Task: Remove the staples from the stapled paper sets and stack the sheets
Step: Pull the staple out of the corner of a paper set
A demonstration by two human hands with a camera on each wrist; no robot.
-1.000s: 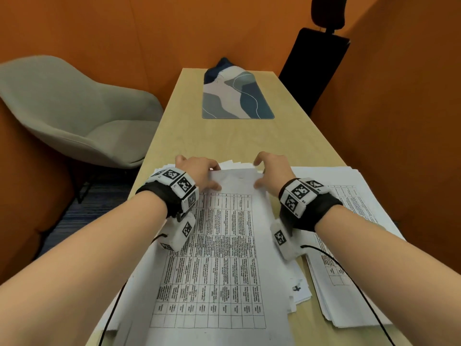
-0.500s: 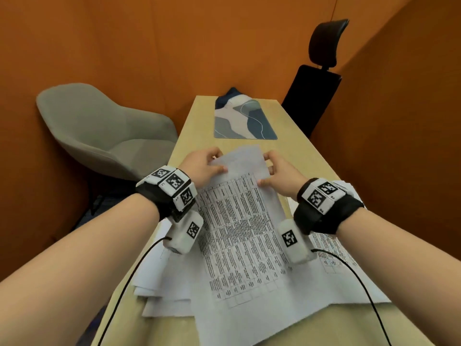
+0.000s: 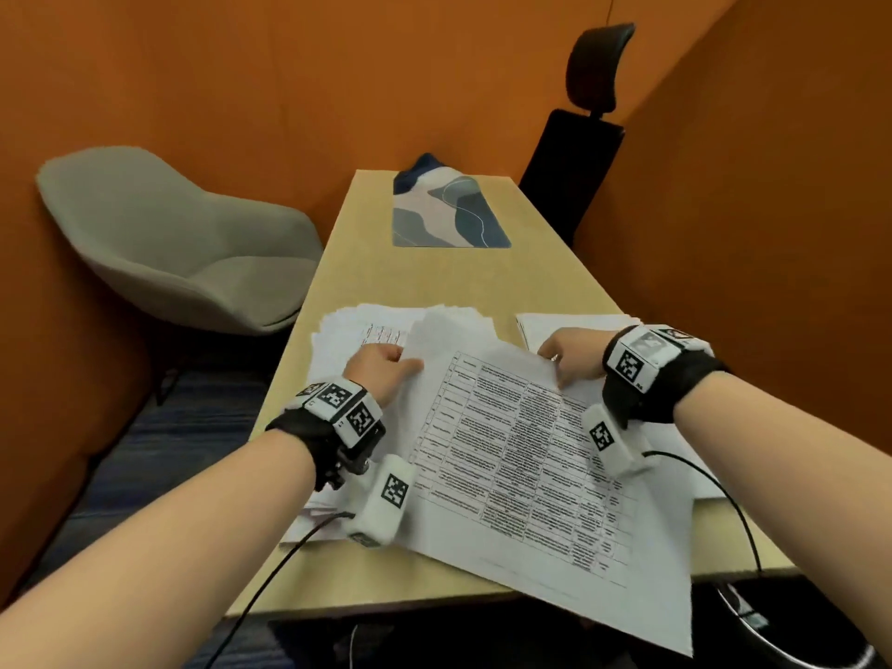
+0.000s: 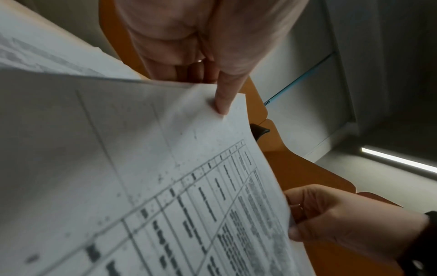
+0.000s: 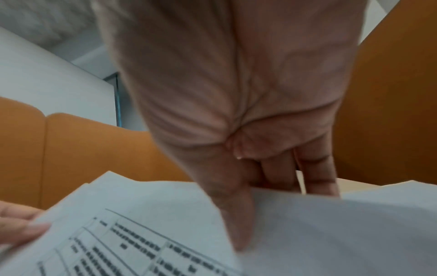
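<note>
A paper set point(image 3: 521, 456) printed with a table is held up off the table, slanting down toward me and past the table's front edge. My left hand point(image 3: 391, 362) pinches its top left corner, thumb point(image 4: 222, 104) on top and fingers behind the sheet. My right hand point(image 3: 562, 362) pinches the top right edge, thumb point(image 5: 236, 224) on the page point(image 5: 141, 233) and fingers behind. No staple shows. A loose pile of sheets point(image 3: 352, 330) lies under my left hand. A second pile point(image 3: 560, 323) lies under my right hand and arm.
The narrow wooden table point(image 3: 434, 282) carries a blue patterned mat point(image 3: 449, 214) at its far end. A grey shell chair point(image 3: 183, 243) stands left and a black office chair point(image 3: 574, 156) at the far right. Orange walls close in on both sides. Wrist cables trail over the table's front edge.
Both hands lifted the paper set off the left pile, then carried it right and down. It now hangs over the gap between the piles, with my hands farther apart.
</note>
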